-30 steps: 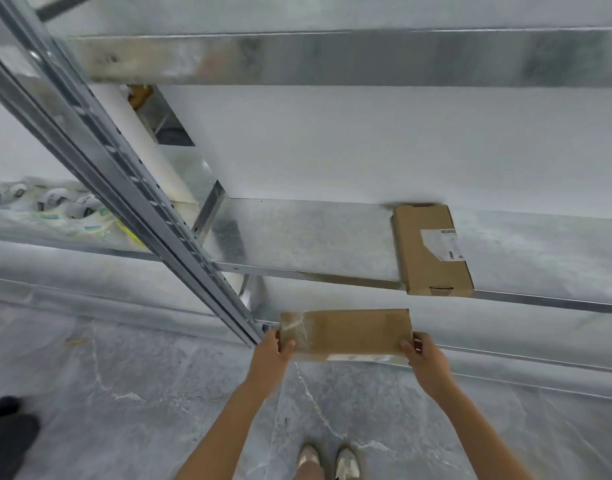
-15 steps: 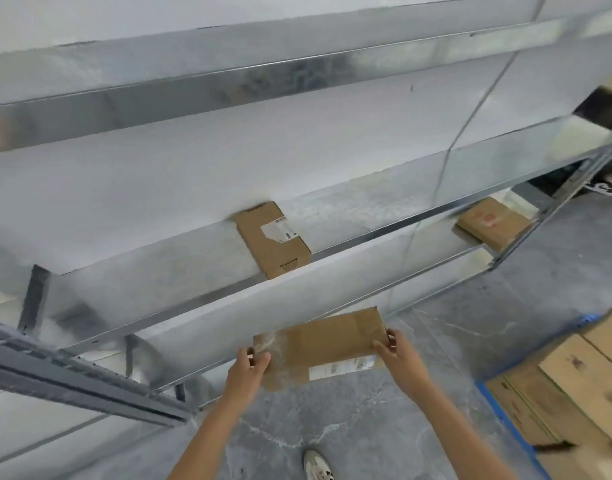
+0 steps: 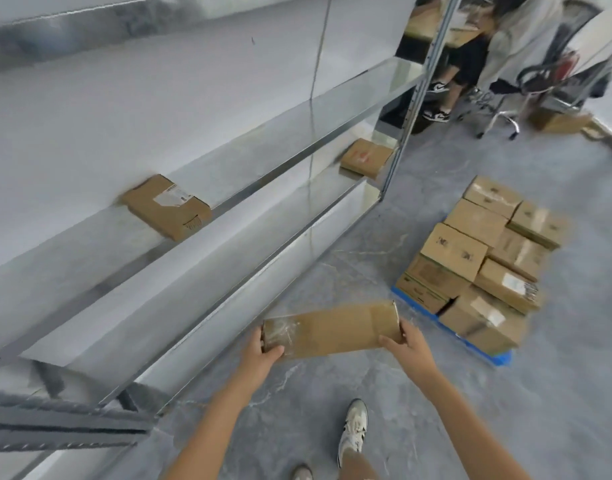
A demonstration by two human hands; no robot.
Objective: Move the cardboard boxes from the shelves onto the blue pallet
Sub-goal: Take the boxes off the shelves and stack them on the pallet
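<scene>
A flat cardboard box (image 3: 335,329) hangs in front of me above the floor. My left hand (image 3: 263,353) grips its taped left end and my right hand (image 3: 406,344) grips its right end. The blue pallet (image 3: 498,356) lies on the floor to the right, stacked with several cardboard boxes (image 3: 484,258). On the metal shelves (image 3: 249,188) at left a flat labelled box (image 3: 167,206) lies on the middle level. Another flat box (image 3: 366,157) lies on the lower level near the far upright.
The shelf's far upright (image 3: 412,105) stands between the shelves and the pallet. Beyond it are a person's legs (image 3: 450,81), a wheeled chair base (image 3: 498,119) and a box on the floor (image 3: 561,121). My shoes (image 3: 354,427) are on grey floor.
My view has swung right from the shelves, bringing the blue pallet and its stacked boxes into sight. Both hands carried the flat box along to the right, away from the shelf.
</scene>
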